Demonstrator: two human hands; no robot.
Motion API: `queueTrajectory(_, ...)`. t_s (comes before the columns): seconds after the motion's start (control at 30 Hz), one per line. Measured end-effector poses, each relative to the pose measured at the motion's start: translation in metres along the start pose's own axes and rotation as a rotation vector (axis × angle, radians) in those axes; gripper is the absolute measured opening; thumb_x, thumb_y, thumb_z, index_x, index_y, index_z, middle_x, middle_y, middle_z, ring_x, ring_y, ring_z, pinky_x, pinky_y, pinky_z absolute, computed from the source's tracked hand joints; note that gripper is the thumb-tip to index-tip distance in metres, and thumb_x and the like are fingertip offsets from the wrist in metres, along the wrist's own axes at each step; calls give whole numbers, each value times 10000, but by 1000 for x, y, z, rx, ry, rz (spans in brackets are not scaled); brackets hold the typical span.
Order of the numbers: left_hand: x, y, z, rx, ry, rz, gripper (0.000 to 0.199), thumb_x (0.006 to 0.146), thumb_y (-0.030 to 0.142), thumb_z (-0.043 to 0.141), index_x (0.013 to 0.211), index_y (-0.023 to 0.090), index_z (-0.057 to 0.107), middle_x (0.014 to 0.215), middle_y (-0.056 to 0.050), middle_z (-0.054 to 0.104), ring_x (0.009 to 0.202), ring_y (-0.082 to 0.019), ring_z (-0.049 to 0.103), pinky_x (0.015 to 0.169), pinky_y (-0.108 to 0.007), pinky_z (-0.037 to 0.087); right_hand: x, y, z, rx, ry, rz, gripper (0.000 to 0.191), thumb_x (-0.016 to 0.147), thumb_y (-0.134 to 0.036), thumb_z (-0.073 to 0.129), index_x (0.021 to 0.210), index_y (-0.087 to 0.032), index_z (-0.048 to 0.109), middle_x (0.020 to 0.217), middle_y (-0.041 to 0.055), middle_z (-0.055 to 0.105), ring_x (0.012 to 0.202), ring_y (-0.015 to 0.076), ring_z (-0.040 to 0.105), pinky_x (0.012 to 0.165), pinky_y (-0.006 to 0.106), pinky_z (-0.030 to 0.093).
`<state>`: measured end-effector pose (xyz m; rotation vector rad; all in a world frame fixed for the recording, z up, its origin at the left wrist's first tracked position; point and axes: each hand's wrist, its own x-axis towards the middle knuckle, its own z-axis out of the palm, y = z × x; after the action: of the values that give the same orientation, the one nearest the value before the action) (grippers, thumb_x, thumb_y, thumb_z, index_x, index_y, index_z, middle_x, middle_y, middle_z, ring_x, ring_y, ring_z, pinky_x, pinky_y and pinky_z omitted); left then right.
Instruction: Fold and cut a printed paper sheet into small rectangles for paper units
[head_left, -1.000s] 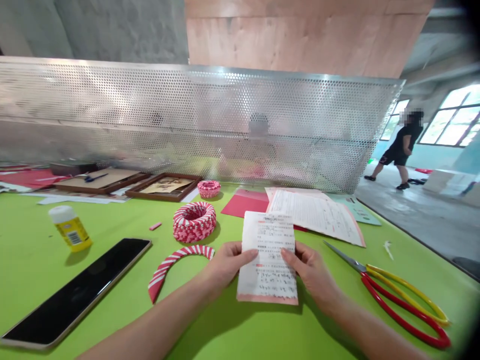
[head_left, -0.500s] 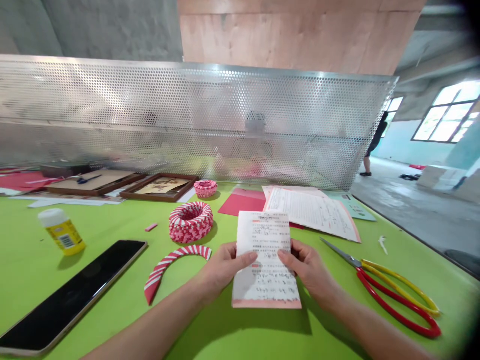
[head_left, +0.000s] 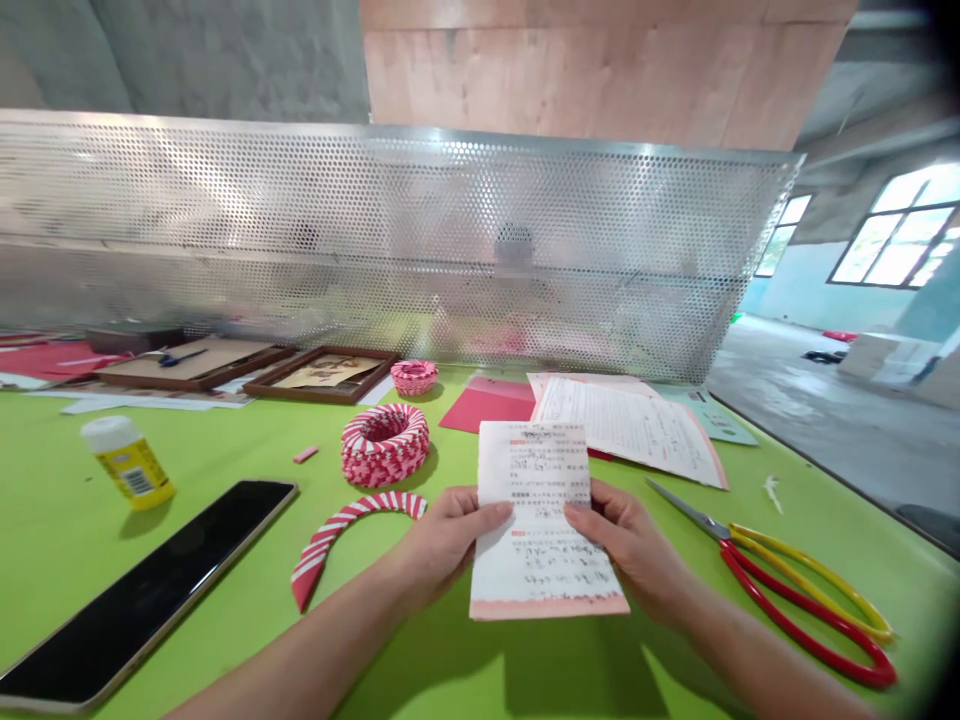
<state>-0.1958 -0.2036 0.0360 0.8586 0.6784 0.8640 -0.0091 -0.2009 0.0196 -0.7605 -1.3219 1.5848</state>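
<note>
A folded sheet of printed paper [head_left: 536, 575] with handwriting and a pinkish lower edge is held up above the green table. My left hand [head_left: 450, 535] pinches its left side, thumb on the front. On the right side my right hand [head_left: 619, 530] grips it the same way; the fingers behind the sheet are hidden. Left of my left hand lies a curved red-and-white striped paper strip [head_left: 349, 530]. Behind that strip sits a ring of folded red-and-white paper [head_left: 385, 445], with a smaller ring [head_left: 414, 377] farther back. Scissors [head_left: 731, 535] with one red and one yellow handle lie to the right.
At left are a glue stick [head_left: 135, 470] and a black phone [head_left: 150, 590]. Written sheets [head_left: 637, 430] and red paper [head_left: 487, 405] lie beyond my hands. Wooden frames [head_left: 322, 376] stand farther back, before a perforated metal screen [head_left: 450, 250]. A small pink piece [head_left: 306, 454] lies near the rings.
The paper's lower right corner has swung slightly to the right, and my right hand has shifted a little right with it. A person at the far right has gone out of view.
</note>
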Motion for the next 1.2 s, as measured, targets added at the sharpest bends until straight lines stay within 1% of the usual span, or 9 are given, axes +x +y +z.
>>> queueTrajectory(0.1,-2,3,0,-35,-23,9,184,693,142,616,860,74,654,862,-136,674,768,-240,633,746,-355,464,0,0,0,98,-14,39,294,738,-253,573,1028,-207,584,878,66,661,744,207,605,695,375,441)
queueTrajectory(0.27,-2,4,-3,-89,-45,43,197,704,95,583,891,99,647,855,-116,679,766,-226,633,758,-356,457,-2,-5,1,168,-21,81,223,721,-219,579,935,-221,640,818,42,676,708,188,604,688,345,439)
queueTrajectory(0.43,-2,4,-3,-111,-27,60,213,674,71,602,873,122,656,845,-93,683,764,-218,632,764,-348,452,-2,-5,-3,197,26,83,207,692,-182,605,883,-242,661,769,12,675,622,145,570,605,287,424)
queueTrajectory(0.53,-3,6,-2,-104,-40,79,225,666,72,610,876,135,659,851,-90,682,773,-208,627,759,-336,451,-2,-7,-3,194,43,92,159,678,-208,622,825,-234,676,739,8,669,609,131,556,602,271,415)
queueTrajectory(0.7,-5,9,0,-27,36,96,149,626,123,659,772,129,688,772,-90,692,698,-179,629,687,-265,463,-3,-15,-1,102,151,112,111,610,-235,653,713,-210,686,605,-12,640,557,105,525,519,209,383)
queueTrajectory(0.8,-7,11,3,9,38,109,103,597,149,675,695,125,699,698,-80,694,630,-160,626,625,-225,462,-5,-19,0,98,131,105,80,612,-262,638,653,-203,674,566,-9,630,508,101,513,472,201,357)
queueTrajectory(0.9,-7,11,3,35,11,109,82,602,130,650,665,130,702,651,-71,691,585,-154,622,596,-224,459,-6,-22,1,129,89,129,57,637,-240,608,623,-207,652,517,-16,612,461,91,499,430,188,319)
queueTrajectory(1.03,-6,9,-1,40,-23,103,115,636,110,597,679,137,701,694,-81,694,627,-174,631,610,-244,461,-5,-23,1,140,45,99,78,652,-201,582,602,-196,641,455,-34,562,411,66,447,398,176,279)
queueTrajectory(1.2,-3,7,-6,24,-59,93,157,665,87,549,699,133,696,733,-84,692,662,-188,634,629,-265,467,-6,-25,1,134,34,96,83,660,-210,578,600,-194,632,467,-31,556,404,61,428,380,174,256)
